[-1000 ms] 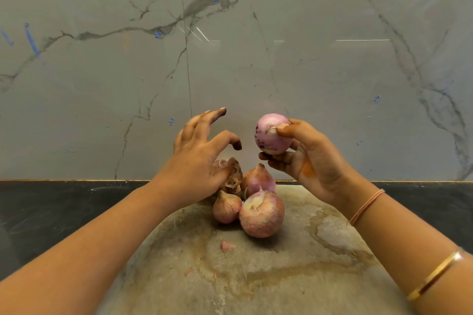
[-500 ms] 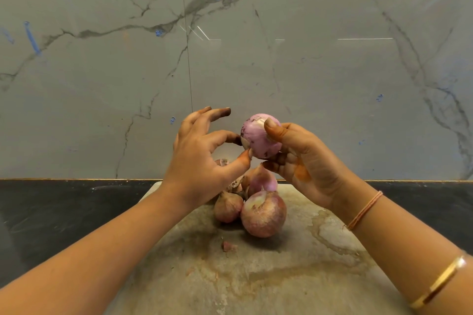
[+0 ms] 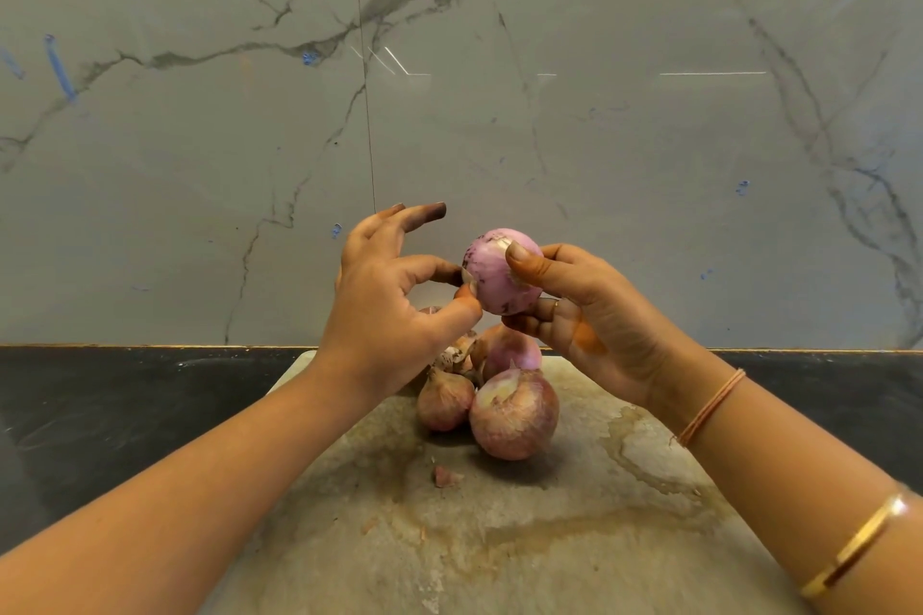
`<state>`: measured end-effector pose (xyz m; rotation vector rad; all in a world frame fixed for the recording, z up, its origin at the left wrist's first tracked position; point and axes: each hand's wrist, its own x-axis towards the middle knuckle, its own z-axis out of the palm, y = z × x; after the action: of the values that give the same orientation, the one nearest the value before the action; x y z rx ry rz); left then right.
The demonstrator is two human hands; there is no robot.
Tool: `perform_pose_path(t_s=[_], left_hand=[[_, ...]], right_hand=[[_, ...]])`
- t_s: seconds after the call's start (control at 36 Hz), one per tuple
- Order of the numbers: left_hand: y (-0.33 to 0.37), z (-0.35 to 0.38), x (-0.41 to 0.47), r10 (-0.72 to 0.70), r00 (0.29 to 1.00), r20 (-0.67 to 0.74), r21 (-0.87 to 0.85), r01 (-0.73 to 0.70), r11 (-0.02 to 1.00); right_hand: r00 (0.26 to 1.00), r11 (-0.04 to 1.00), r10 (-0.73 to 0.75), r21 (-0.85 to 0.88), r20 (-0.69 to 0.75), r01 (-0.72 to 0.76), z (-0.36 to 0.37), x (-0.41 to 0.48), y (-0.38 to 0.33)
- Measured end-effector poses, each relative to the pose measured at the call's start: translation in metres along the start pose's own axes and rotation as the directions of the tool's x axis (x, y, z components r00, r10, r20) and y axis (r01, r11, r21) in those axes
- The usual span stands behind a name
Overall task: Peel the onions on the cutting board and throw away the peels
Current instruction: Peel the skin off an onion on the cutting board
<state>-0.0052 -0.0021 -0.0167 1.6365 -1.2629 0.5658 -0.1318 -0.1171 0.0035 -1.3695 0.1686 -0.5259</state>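
Observation:
My right hand (image 3: 584, 315) holds a mostly peeled pink onion (image 3: 494, 272) in the air above the cutting board (image 3: 574, 539), thumb on top and fingers curled beneath. My left hand (image 3: 389, 310) pinches a small flap of skin at the onion's left side with thumb and forefinger, the other fingers raised. On the board below lie three unpeeled onions: a large one (image 3: 514, 415) in front, a small one (image 3: 444, 397) to its left, and one (image 3: 509, 350) behind. Loose dry peels (image 3: 457, 355) sit behind them, partly hidden by my left hand.
A small peel scrap (image 3: 446, 476) lies on the stained board in front of the onions. The board rests on a dark countertop (image 3: 125, 415). A grey marble wall (image 3: 499, 115) rises directly behind.
My left hand moved right from above the pile to the held onion and pinched its skin. My right hand shifted the onion slightly left toward it.

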Motion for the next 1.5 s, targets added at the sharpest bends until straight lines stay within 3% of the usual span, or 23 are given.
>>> perform_pose_path(t_s=[0.42,0.56,0.75,0.94,1.33,1.5], left_hand=[[-0.005,0.001,0.002,-0.004,0.997,-0.078,0.024,0.006,1.000],[-0.004,0.002,0.002,-0.034,0.997,-0.069,0.047,0.038,0.998],[-0.013,-0.002,0.004,-0.106,0.991,-0.078,0.156,0.117,0.981],[-0.017,-0.003,0.004,-0.152,0.988,0.011,0.234,0.145,0.961],[0.001,0.001,-0.001,-0.049,0.994,0.094,0.059,0.044,0.997],[0.007,0.001,-0.002,-0.126,0.987,0.099,-0.043,0.131,0.991]], right_hand=[[1.000,0.999,0.004,0.049,-0.005,-0.004,0.001,0.001,0.000],[0.999,0.992,0.027,0.124,-0.020,-0.024,-0.001,0.002,0.001],[0.996,0.996,0.025,0.088,-0.080,-0.018,-0.004,0.004,-0.002],[0.990,0.997,0.046,0.071,-0.136,-0.036,-0.009,0.004,-0.001],[0.997,0.975,0.079,0.210,-0.024,-0.072,-0.007,0.005,0.000],[0.999,0.980,0.051,0.192,0.005,-0.051,-0.003,0.005,0.003]])
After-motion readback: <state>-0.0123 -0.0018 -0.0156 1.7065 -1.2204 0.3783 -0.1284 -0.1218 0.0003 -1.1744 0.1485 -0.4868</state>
